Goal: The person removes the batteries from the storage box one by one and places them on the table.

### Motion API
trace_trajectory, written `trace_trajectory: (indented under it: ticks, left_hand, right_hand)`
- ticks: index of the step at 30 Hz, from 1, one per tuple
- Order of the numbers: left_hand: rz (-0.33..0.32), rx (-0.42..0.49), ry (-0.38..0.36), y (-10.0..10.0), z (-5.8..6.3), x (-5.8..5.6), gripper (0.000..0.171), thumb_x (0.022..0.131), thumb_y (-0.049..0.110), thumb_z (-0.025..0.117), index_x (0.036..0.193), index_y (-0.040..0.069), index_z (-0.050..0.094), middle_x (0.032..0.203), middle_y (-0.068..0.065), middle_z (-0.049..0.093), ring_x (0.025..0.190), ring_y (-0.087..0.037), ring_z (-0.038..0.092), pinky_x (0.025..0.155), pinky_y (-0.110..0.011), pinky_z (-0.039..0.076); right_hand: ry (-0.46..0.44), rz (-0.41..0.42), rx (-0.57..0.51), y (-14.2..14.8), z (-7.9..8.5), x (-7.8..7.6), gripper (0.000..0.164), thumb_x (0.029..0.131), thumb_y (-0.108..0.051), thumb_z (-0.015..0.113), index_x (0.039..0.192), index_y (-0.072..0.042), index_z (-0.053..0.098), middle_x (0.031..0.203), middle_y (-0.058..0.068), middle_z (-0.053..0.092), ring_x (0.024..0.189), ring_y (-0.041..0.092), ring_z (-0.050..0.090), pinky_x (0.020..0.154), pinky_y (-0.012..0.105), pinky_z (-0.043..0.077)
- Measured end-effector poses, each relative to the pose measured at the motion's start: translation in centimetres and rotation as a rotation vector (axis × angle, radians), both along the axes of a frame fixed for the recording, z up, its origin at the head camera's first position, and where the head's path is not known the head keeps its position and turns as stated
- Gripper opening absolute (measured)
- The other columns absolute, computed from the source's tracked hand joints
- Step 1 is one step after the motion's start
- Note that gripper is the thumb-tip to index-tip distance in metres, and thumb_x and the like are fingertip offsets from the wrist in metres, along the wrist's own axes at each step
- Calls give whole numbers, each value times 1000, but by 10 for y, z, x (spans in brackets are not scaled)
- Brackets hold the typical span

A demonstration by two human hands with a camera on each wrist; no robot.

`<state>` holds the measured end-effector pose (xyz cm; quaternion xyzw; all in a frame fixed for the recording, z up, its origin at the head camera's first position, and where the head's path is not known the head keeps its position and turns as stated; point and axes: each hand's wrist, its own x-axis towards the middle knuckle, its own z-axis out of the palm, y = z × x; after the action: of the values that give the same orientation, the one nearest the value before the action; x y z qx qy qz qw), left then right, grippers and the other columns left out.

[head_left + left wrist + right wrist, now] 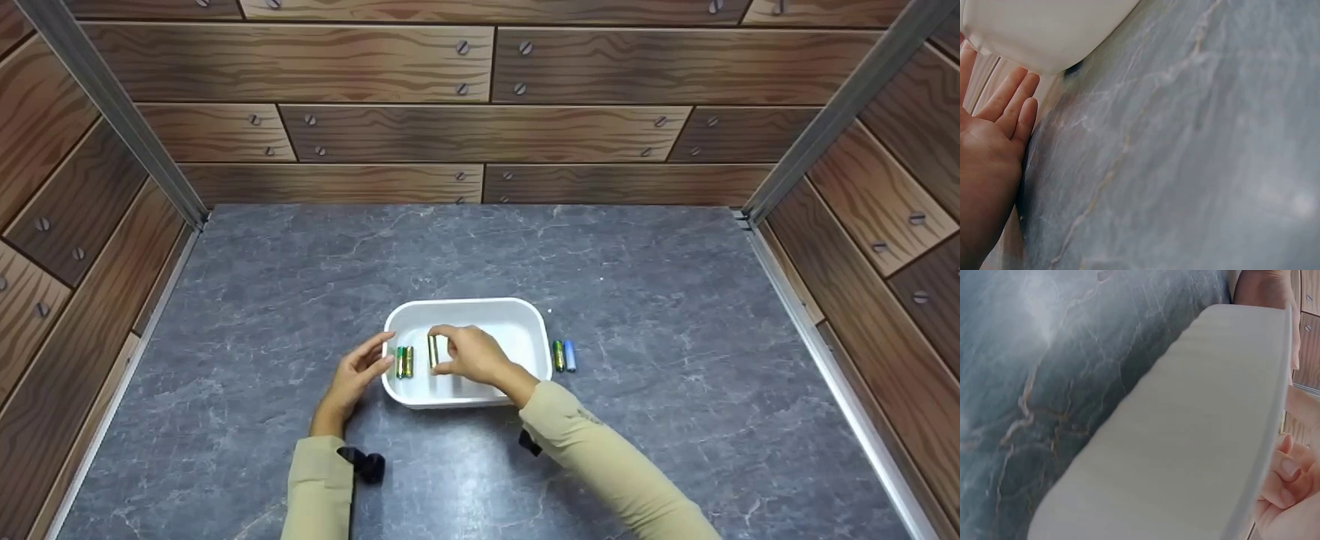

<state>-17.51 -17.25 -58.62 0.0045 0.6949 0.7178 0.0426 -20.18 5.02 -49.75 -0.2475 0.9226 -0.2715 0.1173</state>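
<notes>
A white plastic tray (469, 402) stands on the grey marbled tabletop. My right hand (474, 355) is over its inside and pinches a gold-coloured battery (433, 351) lengthwise between thumb and a finger. At the tray's left end, two green and gold batteries (404, 362) lie side by side. My left hand (355, 381) is at that end, its fingers fairly straight against the rim. In the left wrist view the left hand (991, 140) shows several extended fingers by the tray's outer wall (1044, 34). The tray wall (1185, 422) partly hides the right hand (1292, 481) in the right wrist view.
To the right of the tray, a green and gold battery (558, 356) and a blue battery (571, 356) lie next to each other on the tabletop (675, 315). Wood-patterned panels (480, 133) and metal rails (825, 405) border the table.
</notes>
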Motion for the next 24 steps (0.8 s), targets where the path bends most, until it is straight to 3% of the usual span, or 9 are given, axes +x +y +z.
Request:
trace_trajectory:
  ticks: [24]
  left_hand:
    - [-22, 18, -5, -2, 0, 0, 50, 90, 3, 63, 137, -5, 49, 144, -26, 48, 115, -7, 59, 95, -14, 45]
  right_hand:
    - [13, 16, -41, 38, 13, 1, 55, 75, -23, 83, 123, -8, 63, 66, -7, 43, 61, 8, 38, 59, 21, 31]
